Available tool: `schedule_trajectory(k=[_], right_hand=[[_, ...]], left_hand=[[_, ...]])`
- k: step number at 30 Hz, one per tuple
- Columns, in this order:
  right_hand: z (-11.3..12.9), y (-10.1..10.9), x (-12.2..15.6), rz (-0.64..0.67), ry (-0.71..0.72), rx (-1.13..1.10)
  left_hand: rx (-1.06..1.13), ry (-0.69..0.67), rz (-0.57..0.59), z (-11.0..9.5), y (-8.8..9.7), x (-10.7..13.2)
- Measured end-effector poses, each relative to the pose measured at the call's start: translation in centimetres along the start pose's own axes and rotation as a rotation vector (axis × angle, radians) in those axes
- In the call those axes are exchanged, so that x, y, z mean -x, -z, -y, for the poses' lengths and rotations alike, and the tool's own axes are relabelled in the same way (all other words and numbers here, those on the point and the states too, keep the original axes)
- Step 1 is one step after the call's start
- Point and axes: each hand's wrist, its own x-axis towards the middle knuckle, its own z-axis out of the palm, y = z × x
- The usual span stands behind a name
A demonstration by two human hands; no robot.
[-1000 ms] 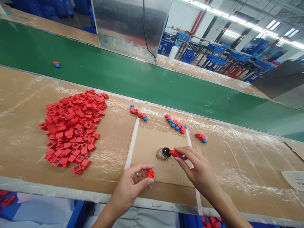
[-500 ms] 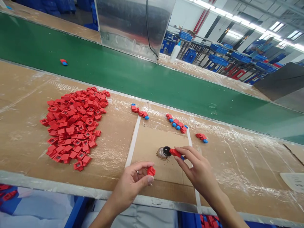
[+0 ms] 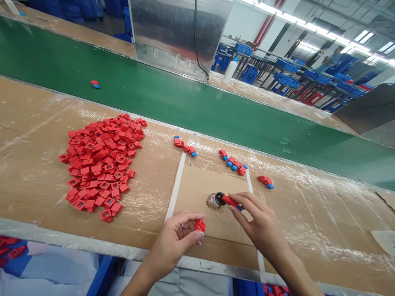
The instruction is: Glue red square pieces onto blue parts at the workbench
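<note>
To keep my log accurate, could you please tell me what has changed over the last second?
The loose piece on the green belt drifted rightward. The left hand keeps pinching its red part, the right hand keeps its red-and-blue part at the small jar; the red pile is unmoved.

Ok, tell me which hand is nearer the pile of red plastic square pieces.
Left. The left hand sits right of the pile, toward the near edge; the right hand is farther right, by the small black-capped jar.
</note>
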Motion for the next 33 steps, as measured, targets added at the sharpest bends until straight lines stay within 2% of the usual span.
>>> schedule_trajectory(k=[10,16,21,26,29,33], right_hand=[[1.3,1.1,-0.9,-0.053,0.001,0.023],[1.3,0.6,-1.1,-0.044,-0.027,-0.017],[1.2,0.6,-1.1,-0.135,-0.072,-0.037],[1.4,0.8,-0.9,-0.230,-0.079,-0.063],[1.3,0.7,-0.8,-0.182,-0.065,-0.068],[0.9,0.5,-0.8,-0.222,-0.079,-0.060]], left_hand=[[0.056,-0.012,-0.009,-0.2,0.0,0.1],[0.107,-0.030,-0.064,0.0,-0.1,0.2],[0.130,-0.032,-0.072,0.3,-0.1,0.1],[0.130,-0.057,-0.140,0.4,-0.1,0.0],[0.136,-0.064,-0.146,0.4,0.0,0.0],[0.131,-0.055,-0.122,0.4,-0.1,0.0]])
